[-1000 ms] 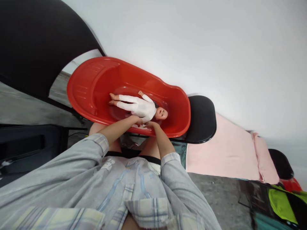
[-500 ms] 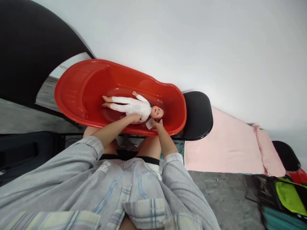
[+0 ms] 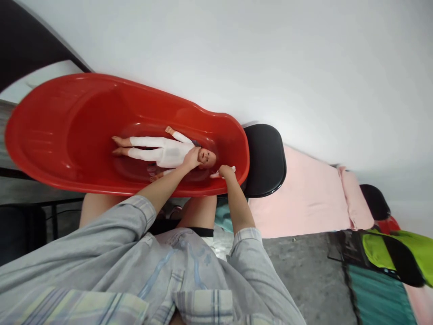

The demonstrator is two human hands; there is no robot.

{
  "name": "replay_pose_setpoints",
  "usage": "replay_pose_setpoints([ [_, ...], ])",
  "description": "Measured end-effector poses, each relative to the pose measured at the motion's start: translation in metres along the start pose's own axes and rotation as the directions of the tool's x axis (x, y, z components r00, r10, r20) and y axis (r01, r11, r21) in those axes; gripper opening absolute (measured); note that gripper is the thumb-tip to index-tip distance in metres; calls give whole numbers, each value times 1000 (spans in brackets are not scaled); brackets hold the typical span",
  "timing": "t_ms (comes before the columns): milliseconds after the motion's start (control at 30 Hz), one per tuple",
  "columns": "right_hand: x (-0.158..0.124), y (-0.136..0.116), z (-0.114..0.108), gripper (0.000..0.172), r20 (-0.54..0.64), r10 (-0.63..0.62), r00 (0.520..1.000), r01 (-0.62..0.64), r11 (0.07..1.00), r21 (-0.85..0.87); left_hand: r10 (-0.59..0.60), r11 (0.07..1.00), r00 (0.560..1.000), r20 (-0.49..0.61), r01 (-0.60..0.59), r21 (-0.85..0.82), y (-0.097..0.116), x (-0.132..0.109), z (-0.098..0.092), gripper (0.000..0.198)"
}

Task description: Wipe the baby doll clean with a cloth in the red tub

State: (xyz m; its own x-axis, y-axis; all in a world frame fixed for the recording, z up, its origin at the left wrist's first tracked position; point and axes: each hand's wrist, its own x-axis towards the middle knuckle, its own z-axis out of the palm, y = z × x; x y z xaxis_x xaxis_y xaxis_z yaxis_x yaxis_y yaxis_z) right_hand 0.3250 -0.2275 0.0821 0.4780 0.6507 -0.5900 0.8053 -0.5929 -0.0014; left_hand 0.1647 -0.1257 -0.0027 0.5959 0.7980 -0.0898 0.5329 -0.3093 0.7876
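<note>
A baby doll in a white suit (image 3: 162, 151) lies on its back inside a red plastic baby tub (image 3: 67, 131), head toward the right. My left hand (image 3: 191, 159) rests on the doll's chest and neck, fingers curled against it. My right hand (image 3: 226, 171) is closed on a small white cloth (image 3: 216, 174) just right of the doll's head, near the tub's front rim.
The tub rests against a white wall, its right end on a black chair seat (image 3: 265, 160). A pink towel (image 3: 304, 198) lies to the right, with another black seat (image 3: 374, 201) and green and teal items (image 3: 395, 253) beyond. My knees are under the tub.
The view has moved closer and the tub fills more of the left. My left hand slid up from the doll's side to its chest and neck. My right hand, holding the cloth, moved right of the head.
</note>
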Motion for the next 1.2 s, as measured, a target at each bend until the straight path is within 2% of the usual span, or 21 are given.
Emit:
replay_pose_setpoints([
  [100, 4, 15, -14, 41, -110, 63, 992, -67, 997, -33, -16, 1000, 1000, 18, 15, 9, -5, 1, 5, 96],
  [167, 8, 14, -15, 53, -176, 75, 982, -73, 997, 18, -17, 1000, 1000, 15, 17, 3, -7, -1, 6, 93],
  [233, 15, 7, -13, 57, -195, 72, 978, -49, 992, 119, 4, 1000, 1000, 13, -4, -8, -8, -3, 6, 88],
  [333, 30, -10, -6, 59, -176, 40, 984, 9, 964, 267, 32, 999, 999, 32, -31, -13, -9, -5, 5, 83],
  [533, 65, -28, 1, 60, -201, -91, 975, 168, 895, 412, 15, 999, 1000, 16, -14, -46, -11, -4, 9, 82],
  [633, 88, -25, 1, 56, -171, -89, 981, 166, 842, 514, 4, 999, 1000, 25, -3, -41, -13, -3, 12, 81],
  [833, 126, -18, 12, 62, -98, -82, 992, 127, 737, 664, 55, 998, 998, 41, -54, -27, -15, -7, 13, 84],
  [967, 120, -14, 33, 59, -99, -39, 994, 98, 684, 723, 52, 998, 998, 39, -51, -28, -14, -10, 10, 83],
  [1067, 109, -8, 46, 61, -64, 22, 998, 29, 718, 695, 40, 998, 998, 37, -39, -44, -12, -10, 8, 81],
  [1133, 104, -3, 46, 63, -26, 49, 998, -20, 759, 651, 51, 997, 998, 29, -49, -60, -11, -10, 6, 77],
  [1200, 103, 3, 37, 58, 2, 55, 998, -45, 794, 606, 65, 995, 998, 21, -63, -73, -11, -10, 6, 75],
])
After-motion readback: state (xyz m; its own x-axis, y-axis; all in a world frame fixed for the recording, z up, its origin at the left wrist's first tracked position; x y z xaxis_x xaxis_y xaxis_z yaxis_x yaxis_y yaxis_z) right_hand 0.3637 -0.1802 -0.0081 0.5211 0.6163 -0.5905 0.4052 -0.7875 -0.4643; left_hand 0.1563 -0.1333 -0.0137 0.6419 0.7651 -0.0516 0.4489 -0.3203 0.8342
